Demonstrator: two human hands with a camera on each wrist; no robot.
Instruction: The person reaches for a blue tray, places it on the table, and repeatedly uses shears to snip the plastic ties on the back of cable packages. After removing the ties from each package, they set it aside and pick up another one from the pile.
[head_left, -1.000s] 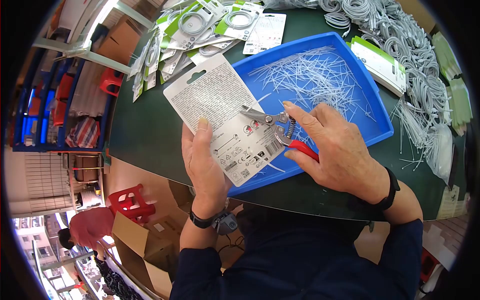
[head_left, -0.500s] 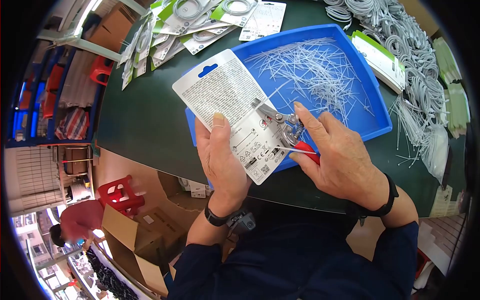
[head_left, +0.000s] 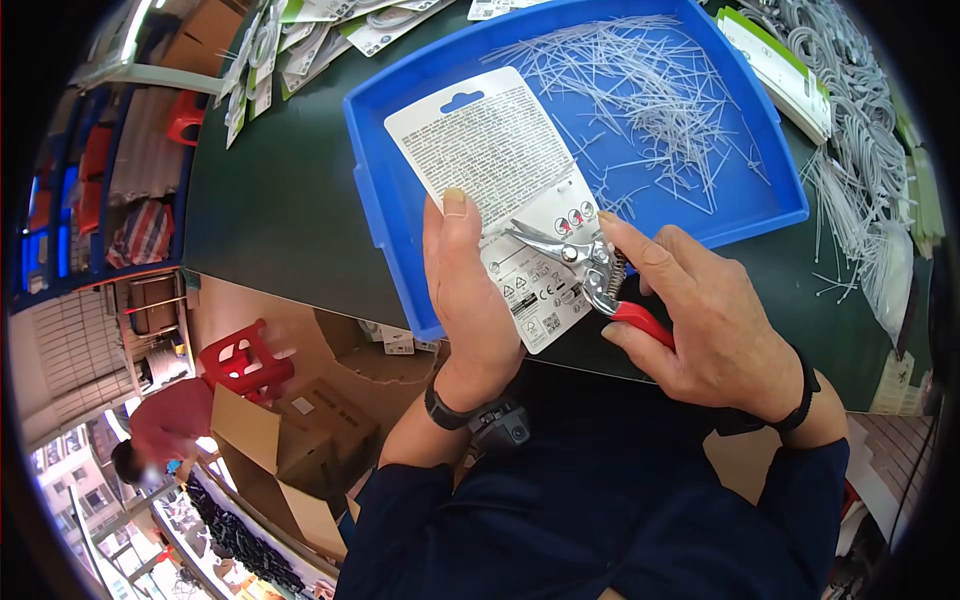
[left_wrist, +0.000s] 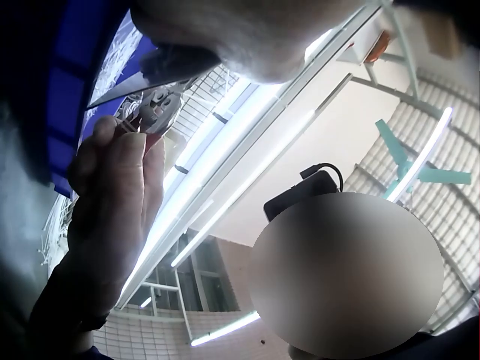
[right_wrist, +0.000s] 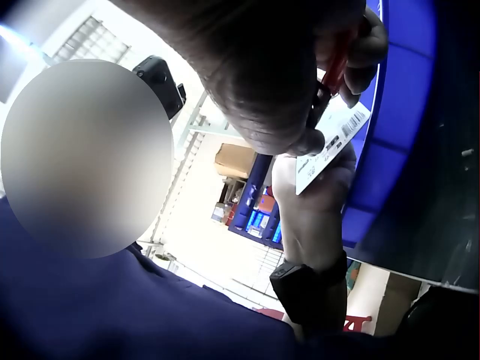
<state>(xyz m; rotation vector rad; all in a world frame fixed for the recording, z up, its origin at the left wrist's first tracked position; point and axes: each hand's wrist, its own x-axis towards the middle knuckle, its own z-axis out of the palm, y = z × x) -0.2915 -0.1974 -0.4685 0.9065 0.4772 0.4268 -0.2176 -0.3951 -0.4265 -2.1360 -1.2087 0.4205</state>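
A white printed card point(head_left: 490, 150) with a hanging slot is gripped by the left hand point(head_left: 470, 290), thumb on its printed face. In the right hand point(head_left: 705, 315) are cutters point(head_left: 590, 262) with red handles, their metal blades lying over the card's lower half. The index finger of that hand reaches along the cutters' spring side. Behind the card stands a blue tray point(head_left: 375, 200) holding thin white ties point(head_left: 640, 100). In the right wrist view the card point(right_wrist: 330, 150) shows below the red handle point(right_wrist: 339, 60).
Packaged cables point(head_left: 310, 40) lie at the table's far left. A stack of cards point(head_left: 775, 70), coiled grey cables point(head_left: 855, 120) and a bag of ties point(head_left: 885, 280) line the right side. Cardboard boxes point(head_left: 270, 450), a red stool point(head_left: 240, 362) and another person point(head_left: 170, 425) are at lower left.
Both hands, with card and cutters, have shifted right in the head view. A tie that crossed the card beside the blades is no longer seen there.
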